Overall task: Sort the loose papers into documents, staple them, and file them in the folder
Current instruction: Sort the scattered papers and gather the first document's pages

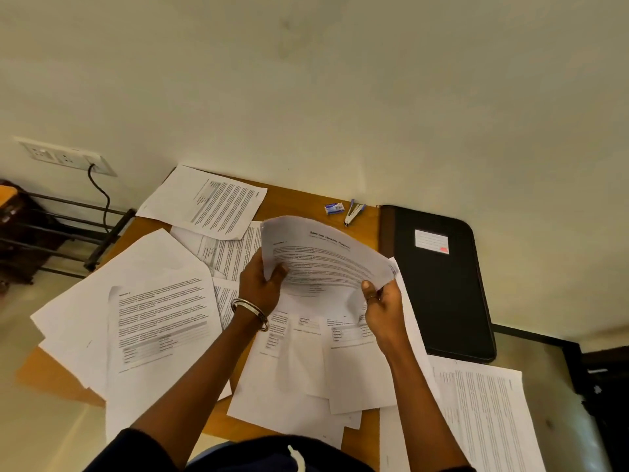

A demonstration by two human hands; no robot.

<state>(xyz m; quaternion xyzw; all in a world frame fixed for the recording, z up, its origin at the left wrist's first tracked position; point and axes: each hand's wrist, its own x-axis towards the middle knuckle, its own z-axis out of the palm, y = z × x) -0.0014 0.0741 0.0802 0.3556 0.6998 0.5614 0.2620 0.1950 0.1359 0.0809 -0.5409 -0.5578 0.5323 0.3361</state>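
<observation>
Both hands hold a small stack of printed sheets (326,257) lifted above the desk, its top page headed like a report and bowed upward. My left hand (262,284) grips the stack's left edge, thumb on top. My right hand (381,301) pinches its lower right corner. Loose printed papers (163,321) lie scattered over the wooden desk (292,199). A black folder (439,284) with a white label lies shut at the right. A stapler (354,212) lies at the desk's far edge, lying open, with a small staple box (334,208) beside it.
A cream wall stands behind the desk. A wall socket (64,156) with a black cable is at the left, above a dark metal rack (61,233). More printed pages (483,413) overhang the desk's near right corner.
</observation>
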